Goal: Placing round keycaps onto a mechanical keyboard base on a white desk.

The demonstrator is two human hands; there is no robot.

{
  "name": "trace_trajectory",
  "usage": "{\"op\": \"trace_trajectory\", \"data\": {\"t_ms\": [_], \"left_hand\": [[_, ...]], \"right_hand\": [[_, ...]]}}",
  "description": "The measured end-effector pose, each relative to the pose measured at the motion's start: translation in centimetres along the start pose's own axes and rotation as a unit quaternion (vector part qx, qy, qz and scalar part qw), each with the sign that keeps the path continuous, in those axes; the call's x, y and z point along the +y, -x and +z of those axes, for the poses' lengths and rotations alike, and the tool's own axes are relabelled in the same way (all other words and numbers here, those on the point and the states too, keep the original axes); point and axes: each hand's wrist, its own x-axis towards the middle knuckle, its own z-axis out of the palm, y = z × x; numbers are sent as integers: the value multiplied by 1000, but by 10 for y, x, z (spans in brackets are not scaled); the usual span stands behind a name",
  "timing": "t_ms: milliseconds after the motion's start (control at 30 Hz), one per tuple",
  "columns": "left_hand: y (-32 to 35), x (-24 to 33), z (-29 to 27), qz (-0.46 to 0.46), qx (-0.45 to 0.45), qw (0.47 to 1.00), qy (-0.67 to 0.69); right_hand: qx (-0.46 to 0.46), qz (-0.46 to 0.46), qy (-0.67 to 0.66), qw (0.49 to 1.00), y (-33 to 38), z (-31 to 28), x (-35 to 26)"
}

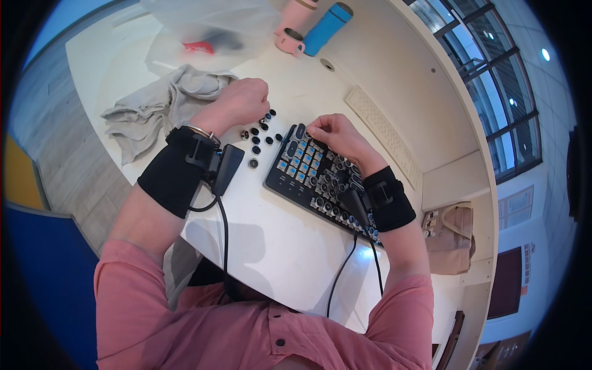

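Observation:
A black mechanical keyboard [277, 183] lies slanted on the white desk. Round black keycaps cover part of it, while its left block shows bare blue switches [300, 161]. My right hand [341, 137] is over its far edge, thumb and fingertips pinched together at the keys by the far left corner; what is between them is too small to make out. Several loose round keycaps [255, 150] are scattered left of the keyboard. My left hand [242, 102] is closed just beyond them, its fingers curled under, hiding anything inside. Black bands with small devices wrap both forearms.
A crumpled grey cloth [160, 102] lies beside my left hand, with a clear plastic bag [185, 31] behind. A blue bottle [328, 29], a pink cup [290, 42] and a white keyboard [383, 132] are by the desk's back panel. A beige bag [448, 240] stands at right. Cables trail from my forearms.

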Motion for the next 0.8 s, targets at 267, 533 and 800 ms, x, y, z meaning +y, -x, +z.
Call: {"op": "trace_trajectory", "data": {"t_ms": [267,533,800], "left_hand": [[2,6,-6,-18,-28,999,18],[2,5,-6,0,-17,1000,12],[2,6,-7,-15,-31,999,12]], "right_hand": [[38,-51,-21,998,1,4,11],[117,-123,141,975,10,6,10],[63,-110,151,981,20,2,-7]]}}
